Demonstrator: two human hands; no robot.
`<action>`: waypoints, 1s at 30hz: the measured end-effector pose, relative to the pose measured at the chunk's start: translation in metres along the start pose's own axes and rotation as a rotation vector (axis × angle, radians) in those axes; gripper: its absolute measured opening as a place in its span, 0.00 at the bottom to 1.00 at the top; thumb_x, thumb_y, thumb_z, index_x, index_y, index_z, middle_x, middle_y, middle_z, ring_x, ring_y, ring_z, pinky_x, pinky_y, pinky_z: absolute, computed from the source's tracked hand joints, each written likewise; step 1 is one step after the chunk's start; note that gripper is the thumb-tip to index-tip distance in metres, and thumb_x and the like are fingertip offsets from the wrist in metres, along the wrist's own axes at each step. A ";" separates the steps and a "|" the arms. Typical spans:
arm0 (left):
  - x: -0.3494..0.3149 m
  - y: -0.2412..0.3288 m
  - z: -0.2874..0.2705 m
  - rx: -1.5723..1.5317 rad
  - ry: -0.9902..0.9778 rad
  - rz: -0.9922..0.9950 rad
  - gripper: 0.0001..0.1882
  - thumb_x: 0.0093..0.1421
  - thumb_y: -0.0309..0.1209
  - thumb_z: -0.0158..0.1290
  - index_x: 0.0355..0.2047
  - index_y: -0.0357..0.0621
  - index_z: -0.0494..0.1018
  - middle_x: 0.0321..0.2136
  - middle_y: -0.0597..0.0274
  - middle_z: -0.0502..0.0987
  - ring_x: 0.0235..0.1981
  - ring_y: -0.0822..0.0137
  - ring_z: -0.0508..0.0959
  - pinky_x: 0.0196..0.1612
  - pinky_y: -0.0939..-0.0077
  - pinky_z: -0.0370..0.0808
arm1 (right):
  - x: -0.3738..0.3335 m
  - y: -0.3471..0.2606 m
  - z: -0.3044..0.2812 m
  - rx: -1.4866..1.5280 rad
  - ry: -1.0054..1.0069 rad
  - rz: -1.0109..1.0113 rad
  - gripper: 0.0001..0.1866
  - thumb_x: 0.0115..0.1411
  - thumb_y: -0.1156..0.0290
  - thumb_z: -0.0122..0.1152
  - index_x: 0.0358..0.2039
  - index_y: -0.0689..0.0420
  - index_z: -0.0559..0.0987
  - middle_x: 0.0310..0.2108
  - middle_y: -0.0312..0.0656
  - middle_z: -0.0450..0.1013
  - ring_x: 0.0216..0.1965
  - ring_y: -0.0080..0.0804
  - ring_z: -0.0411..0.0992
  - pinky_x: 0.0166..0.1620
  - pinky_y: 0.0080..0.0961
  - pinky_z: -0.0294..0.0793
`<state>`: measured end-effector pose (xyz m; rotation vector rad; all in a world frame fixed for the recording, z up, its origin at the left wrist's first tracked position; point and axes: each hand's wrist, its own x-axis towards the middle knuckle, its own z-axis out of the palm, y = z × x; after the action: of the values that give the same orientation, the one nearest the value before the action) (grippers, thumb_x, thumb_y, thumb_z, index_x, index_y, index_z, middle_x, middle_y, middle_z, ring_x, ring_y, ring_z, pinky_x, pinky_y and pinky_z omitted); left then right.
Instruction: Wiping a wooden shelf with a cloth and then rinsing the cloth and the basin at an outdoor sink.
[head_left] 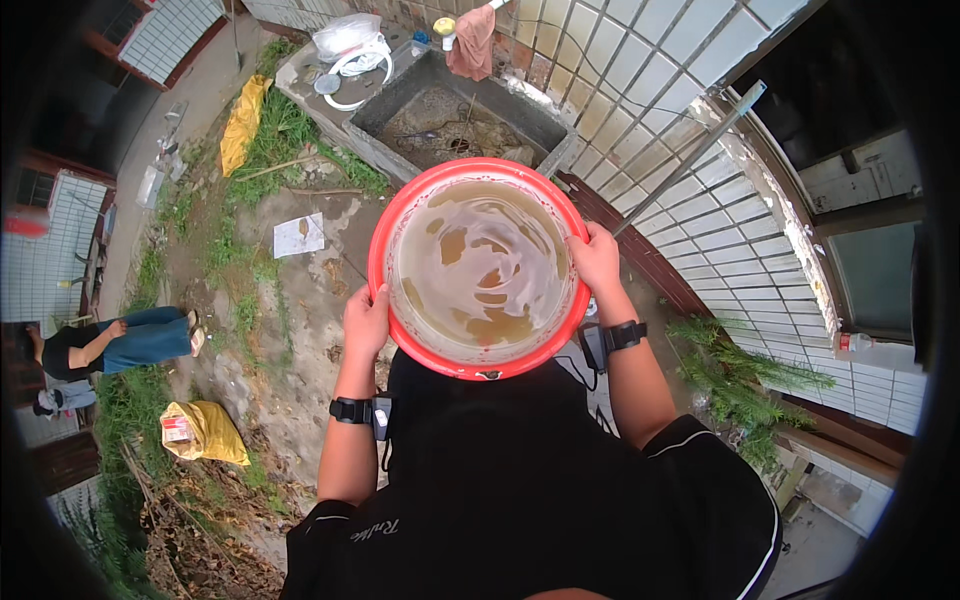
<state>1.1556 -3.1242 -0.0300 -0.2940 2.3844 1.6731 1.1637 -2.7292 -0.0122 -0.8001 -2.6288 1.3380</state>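
Outward from us, the ground (300,330) spreads widest on our left, patched with grass (290,125), while the tiled wall (610,100) bounds the right side. Ahead we have the stone sink (385,156), its thick rim edging a hollow with brownish debris (430,130) in it. Nearer, at the middle of our view, is the red-rimmed basin (480,166); its far edge overlaps the sink's near edge from where we look, and we cannot tell whether the two touch. Cloudy liquid (470,290) with brown patches fills much of the basin. Well off to our lower left sits a yellow sack (215,430), something white and red (176,428) at its mouth. Our left hand (367,318) grips the basin's left side, our right hand (597,258) its right, slightly farther forward. Both thumbs (383,296) are clamped at the rim; the other fingers are mostly hidden, so we cannot tell their spread.
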 end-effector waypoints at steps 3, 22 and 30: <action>0.064 0.002 0.018 0.066 -0.139 -0.045 0.15 0.70 0.33 0.48 0.42 0.31 0.77 0.32 0.64 0.81 0.31 0.78 0.76 0.36 0.79 0.74 | 0.049 0.005 0.008 -0.093 0.017 0.018 0.15 0.51 0.64 0.60 0.32 0.63 0.80 0.29 0.55 0.77 0.33 0.50 0.78 0.39 0.40 0.75; 0.302 -0.034 0.087 0.202 -0.301 -0.011 0.17 0.69 0.37 0.49 0.38 0.31 0.78 0.28 0.59 0.81 0.26 0.72 0.78 0.33 0.72 0.74 | 0.244 0.035 0.073 -0.304 -0.097 0.199 0.15 0.51 0.68 0.59 0.35 0.66 0.82 0.28 0.46 0.80 0.29 0.32 0.79 0.37 0.31 0.77; 0.310 -0.016 0.098 0.189 -0.269 -0.217 0.20 0.67 0.40 0.50 0.39 0.31 0.78 0.27 0.52 0.81 0.29 0.65 0.80 0.36 0.66 0.75 | 0.305 0.022 0.081 -0.334 -0.266 0.247 0.17 0.52 0.66 0.60 0.37 0.67 0.82 0.29 0.50 0.80 0.31 0.37 0.79 0.38 0.33 0.77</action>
<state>0.8697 -3.0503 -0.1658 -0.2655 2.2009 1.2925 0.8863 -2.6294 -0.1266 -1.0878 -3.1042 1.1367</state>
